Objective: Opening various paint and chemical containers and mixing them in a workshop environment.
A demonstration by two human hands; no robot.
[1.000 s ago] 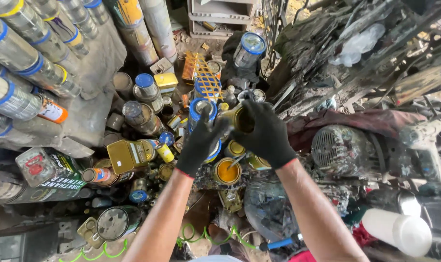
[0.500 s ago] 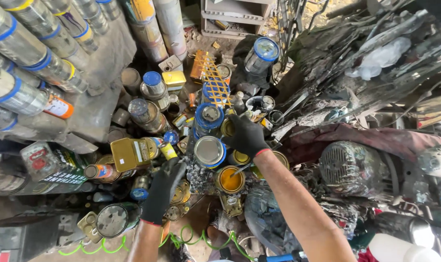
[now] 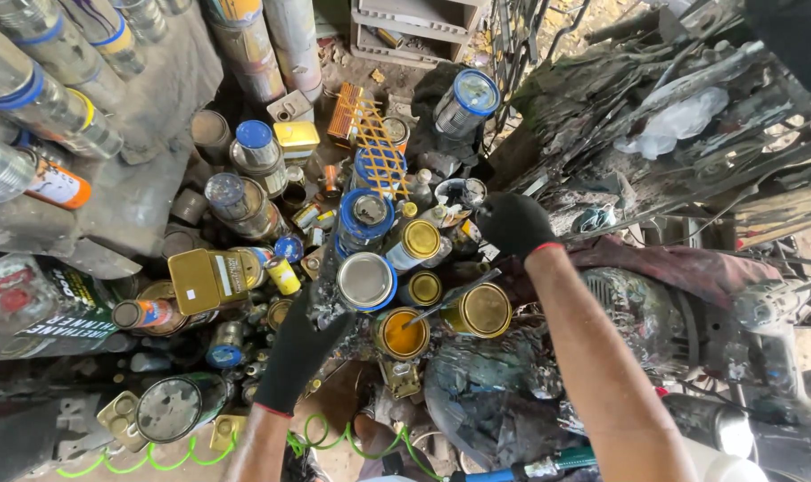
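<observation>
Down on the messy floor sit lots of paint tins, packed close together. The left hand wears a black glove, and its fingers reach up and touch the side of a tin with a blue rim and a shiny silver lid. The fingers curl a bit, but I cannot tell if they grip the tin or just rest on it. The right hand also wears a black glove. It looks closed like a loose fist, hanging over some small tins and a little white cup, and I cannot tell if it holds anything. Just below the silver-lid tin is an open tin of orange paint. A thin stick leans out of it, pointing up to the right. Beside the orange paint, on the right, stands a tin with a gold lid. A smaller gold lid tin sits tilted above the silver one, and a blue tin stands behind that. An orange and yellow grid thing lies farther back. On the left is a flat gold can. Big long tubes lean in the top left corner. A curly green hose lies at the bottom by the arms. A dirty red cloth lies on the right over a grey machine.
</observation>
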